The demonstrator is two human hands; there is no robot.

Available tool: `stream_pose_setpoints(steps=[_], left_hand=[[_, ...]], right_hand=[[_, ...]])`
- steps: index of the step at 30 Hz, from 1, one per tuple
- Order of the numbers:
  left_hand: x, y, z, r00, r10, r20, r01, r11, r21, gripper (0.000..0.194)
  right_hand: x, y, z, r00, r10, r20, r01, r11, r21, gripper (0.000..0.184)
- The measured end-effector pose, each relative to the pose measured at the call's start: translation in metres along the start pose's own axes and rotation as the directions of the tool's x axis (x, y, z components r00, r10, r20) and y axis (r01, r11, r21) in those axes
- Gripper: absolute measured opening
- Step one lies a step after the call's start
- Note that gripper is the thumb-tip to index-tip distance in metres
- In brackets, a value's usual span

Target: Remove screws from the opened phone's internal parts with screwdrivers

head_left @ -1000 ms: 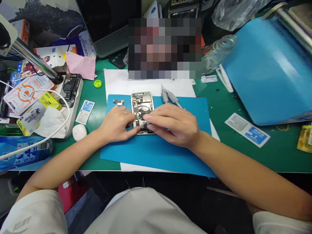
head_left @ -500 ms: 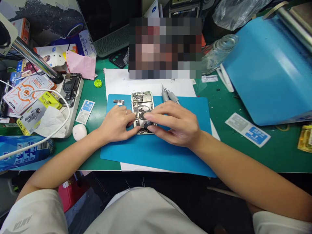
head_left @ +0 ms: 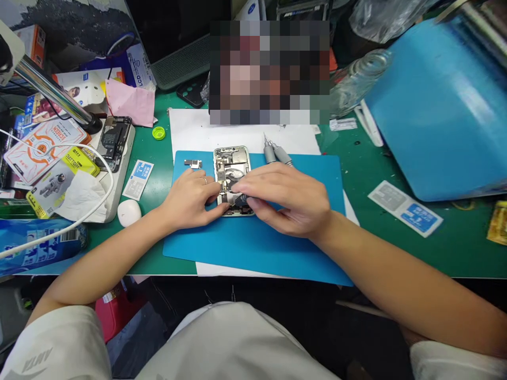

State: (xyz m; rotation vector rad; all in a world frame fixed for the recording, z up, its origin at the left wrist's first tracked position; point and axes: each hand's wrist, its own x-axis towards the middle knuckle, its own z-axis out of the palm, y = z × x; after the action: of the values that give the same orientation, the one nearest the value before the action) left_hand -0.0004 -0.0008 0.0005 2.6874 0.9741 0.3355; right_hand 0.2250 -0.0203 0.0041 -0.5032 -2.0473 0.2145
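An opened phone (head_left: pixel 233 171) lies on a blue mat (head_left: pixel 253 250), its inner boards and parts exposed. My left hand (head_left: pixel 192 198) rests at its left edge, thumb and fingers closed against the frame. Over the phone's lower right side is my right hand (head_left: pixel 291 198), fingers bent and drawn together in a pinch. A small dark part (head_left: pixel 241 200) shows at those fingertips; its kind is too small to make out. The right hand covers some of the phone's right edge. Above the left hand, a small metal phone component (head_left: pixel 193 164) lies apart on the mat.
Two grey pen-like tools (head_left: pixel 277 153) lie behind my right hand. A white earbud case (head_left: pixel 129 213) and a card (head_left: pixel 138 180) sit to the left, near another opened phone (head_left: pixel 114 142). A second card (head_left: pixel 406 208) and a large blue sheet (head_left: pixel 435 116) are on the right.
My right hand has shifted slightly to the right, with its fingers closer together and flatter over the phone. The left hand stays at the phone's edge. The camera view has moved a little.
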Motion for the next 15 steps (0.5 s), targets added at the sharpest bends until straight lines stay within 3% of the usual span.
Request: stream_pose_setpoints(steps=[15], left_hand=[[0.0005, 0.0000, -0.0004, 1.000, 0.012, -0.023, -0.012, 1.000, -0.004, 0.035]], right_hand=[[-0.0034, 0.0016, -0.0009, 0.999, 0.037, 0.000, -0.037, 0.994, -0.102, 0.044]])
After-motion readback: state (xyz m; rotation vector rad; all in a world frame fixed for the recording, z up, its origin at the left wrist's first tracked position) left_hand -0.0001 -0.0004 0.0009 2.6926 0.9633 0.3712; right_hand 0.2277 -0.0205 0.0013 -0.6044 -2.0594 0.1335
